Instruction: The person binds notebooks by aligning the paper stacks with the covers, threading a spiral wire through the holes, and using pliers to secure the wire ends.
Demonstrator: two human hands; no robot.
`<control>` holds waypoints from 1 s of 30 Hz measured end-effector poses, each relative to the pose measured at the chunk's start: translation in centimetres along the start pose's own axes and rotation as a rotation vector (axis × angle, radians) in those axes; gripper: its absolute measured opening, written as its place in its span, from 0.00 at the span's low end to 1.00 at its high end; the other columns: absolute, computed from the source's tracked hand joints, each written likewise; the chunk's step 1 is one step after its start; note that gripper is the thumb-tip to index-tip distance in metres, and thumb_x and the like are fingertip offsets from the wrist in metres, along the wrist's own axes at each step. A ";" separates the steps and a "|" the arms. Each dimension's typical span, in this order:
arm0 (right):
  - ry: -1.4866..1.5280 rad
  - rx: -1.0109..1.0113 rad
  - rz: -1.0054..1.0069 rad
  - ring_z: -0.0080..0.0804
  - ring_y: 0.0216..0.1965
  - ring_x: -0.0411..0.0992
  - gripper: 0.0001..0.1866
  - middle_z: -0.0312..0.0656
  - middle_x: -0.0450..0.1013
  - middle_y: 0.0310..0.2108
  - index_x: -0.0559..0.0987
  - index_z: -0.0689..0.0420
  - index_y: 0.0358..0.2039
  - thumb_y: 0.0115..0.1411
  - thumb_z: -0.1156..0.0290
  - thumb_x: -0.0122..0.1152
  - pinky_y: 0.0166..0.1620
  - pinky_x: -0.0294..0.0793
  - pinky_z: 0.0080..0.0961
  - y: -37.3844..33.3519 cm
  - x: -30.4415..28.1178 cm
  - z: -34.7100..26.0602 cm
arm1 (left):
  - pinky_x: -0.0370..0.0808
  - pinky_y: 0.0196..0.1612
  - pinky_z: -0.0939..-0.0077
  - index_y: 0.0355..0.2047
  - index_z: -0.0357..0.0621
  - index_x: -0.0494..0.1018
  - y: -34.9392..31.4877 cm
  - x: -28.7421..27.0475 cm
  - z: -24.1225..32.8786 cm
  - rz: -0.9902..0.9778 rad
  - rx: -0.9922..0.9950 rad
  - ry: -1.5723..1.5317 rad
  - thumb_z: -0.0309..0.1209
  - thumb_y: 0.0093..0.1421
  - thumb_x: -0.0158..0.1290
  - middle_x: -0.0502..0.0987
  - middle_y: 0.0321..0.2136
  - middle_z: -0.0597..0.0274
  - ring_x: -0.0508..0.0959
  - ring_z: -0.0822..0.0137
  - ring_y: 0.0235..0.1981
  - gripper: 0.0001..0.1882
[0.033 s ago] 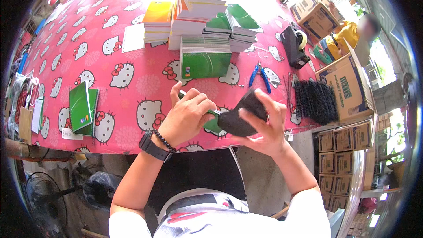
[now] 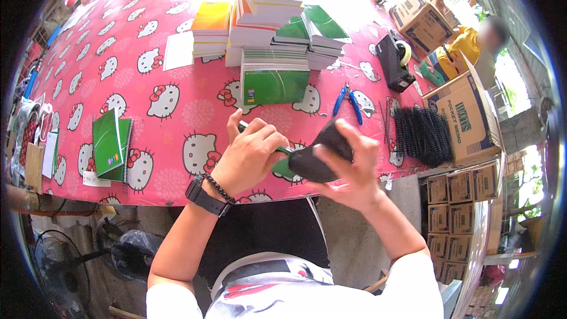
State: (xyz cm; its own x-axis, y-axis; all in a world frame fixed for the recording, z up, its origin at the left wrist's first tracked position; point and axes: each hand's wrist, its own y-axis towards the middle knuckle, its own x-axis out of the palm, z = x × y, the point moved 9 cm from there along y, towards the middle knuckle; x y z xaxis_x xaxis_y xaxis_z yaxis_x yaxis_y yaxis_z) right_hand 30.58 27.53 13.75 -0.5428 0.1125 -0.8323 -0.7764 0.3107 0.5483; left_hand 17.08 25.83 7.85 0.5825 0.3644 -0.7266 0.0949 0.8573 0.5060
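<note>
Left hand (image 2: 251,153), right hand (image 2: 348,168) both grasping green notebook (image 2: 282,166) between them, above table edge.

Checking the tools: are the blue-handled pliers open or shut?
Open: the blue-handled pliers lie on the tablecloth with handles spread apart.

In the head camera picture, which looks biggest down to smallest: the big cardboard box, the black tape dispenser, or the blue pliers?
1. Cardboard box
2. Black tape dispenser
3. Blue pliers
The fisheye lens shrinks things near the rim, so the box may really be even bigger.
</note>
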 end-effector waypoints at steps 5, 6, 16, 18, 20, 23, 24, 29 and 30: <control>0.113 -0.096 -0.017 0.38 0.52 0.60 0.32 0.43 0.56 0.60 0.75 0.45 0.46 0.35 0.60 0.73 0.50 0.59 0.36 0.1 0.1 -1.1 | 0.44 0.59 0.49 0.34 0.52 0.72 -0.3 -0.3 0.3 -0.009 -0.012 0.013 0.30 0.50 0.57 0.72 0.29 0.71 0.71 0.67 0.41 0.10; 0.084 -0.055 -0.068 0.38 0.52 0.60 0.33 0.43 0.56 0.60 0.75 0.45 0.46 0.35 0.60 0.73 0.50 0.59 0.36 0.0 0.6 -1.0 | 0.45 0.59 0.48 0.34 0.52 0.72 -0.3 -0.3 0.3 0.000 -0.016 0.032 0.30 0.50 0.57 0.72 0.29 0.71 0.71 0.67 0.41 0.10; 0.807 0.343 0.150 0.37 0.54 0.64 0.35 0.51 0.62 0.56 0.75 0.58 0.48 0.41 0.55 0.74 0.54 0.63 0.31 -0.4 -1.2 6.7 | 0.43 0.60 0.45 0.35 0.56 0.73 -1.3 -1.1 1.7 0.061 -0.027 0.087 0.29 0.49 0.58 0.73 0.29 0.73 0.72 0.70 0.40 0.11; 1.104 0.581 0.083 0.32 0.53 0.64 0.35 0.48 0.64 0.55 0.74 0.62 0.50 0.44 0.56 0.72 0.54 0.63 0.26 -2.9 2.1 9.4 | 0.44 0.60 0.47 0.35 0.57 0.74 -1.1 -1.3 3.0 0.078 0.002 0.057 0.31 0.49 0.58 0.73 0.28 0.74 0.72 0.70 0.39 0.11; 1.160 0.726 -0.059 0.27 0.51 0.65 0.33 0.44 0.66 0.53 0.73 0.63 0.50 0.47 0.56 0.70 0.53 0.63 0.22 -5.5 4.9 10.7 | 0.48 0.59 0.51 0.36 0.57 0.74 -0.7 -1.1 3.7 0.077 0.029 -0.030 0.34 0.49 0.59 0.73 0.28 0.73 0.73 0.71 0.38 0.12; 1.189 0.787 -0.102 0.26 0.50 0.66 0.32 0.42 0.68 0.51 0.74 0.62 0.50 0.48 0.56 0.69 0.53 0.63 0.23 -6.5 6.5 10.3 | 0.53 0.57 0.58 0.35 0.56 0.74 -1.2 0.2 2.8 -0.046 0.023 0.000 0.38 0.51 0.57 0.74 0.29 0.72 0.73 0.70 0.37 0.10; 1.164 0.742 -0.075 0.26 0.50 0.66 0.32 0.42 0.69 0.49 0.74 0.61 0.49 0.48 0.54 0.69 0.53 0.63 0.25 -6.5 6.7 10.3 | 0.54 0.57 0.59 0.35 0.55 0.74 -1.4 0.2 2.7 -0.048 0.037 0.011 0.38 0.52 0.57 0.75 0.29 0.72 0.74 0.70 0.37 0.10; 1.140 0.726 -0.078 0.29 0.52 0.65 0.34 0.44 0.69 0.50 0.75 0.62 0.48 0.47 0.51 0.68 0.55 0.61 0.27 -6.6 7.0 10.5 | 0.55 0.55 0.62 0.32 0.52 0.73 -1.0 -0.8 3.2 0.039 0.030 -0.077 0.38 0.53 0.56 0.75 0.29 0.72 0.73 0.69 0.36 0.08; 1.157 0.725 -0.076 0.29 0.52 0.65 0.34 0.44 0.69 0.51 0.75 0.62 0.48 0.47 0.50 0.67 0.56 0.61 0.27 -6.3 6.9 10.3 | 0.54 0.56 0.61 0.32 0.53 0.74 -1.1 -0.5 3.2 0.005 0.045 -0.047 0.39 0.53 0.56 0.75 0.30 0.72 0.73 0.69 0.36 0.09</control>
State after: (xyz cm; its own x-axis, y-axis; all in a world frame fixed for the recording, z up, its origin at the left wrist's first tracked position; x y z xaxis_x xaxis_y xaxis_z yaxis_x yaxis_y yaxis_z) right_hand 35.04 36.03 3.68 -0.7401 -0.6619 -0.1186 -0.6697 0.7414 0.0415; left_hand 19.24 23.56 9.16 0.6200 0.3502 -0.7021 0.1271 0.8382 0.5304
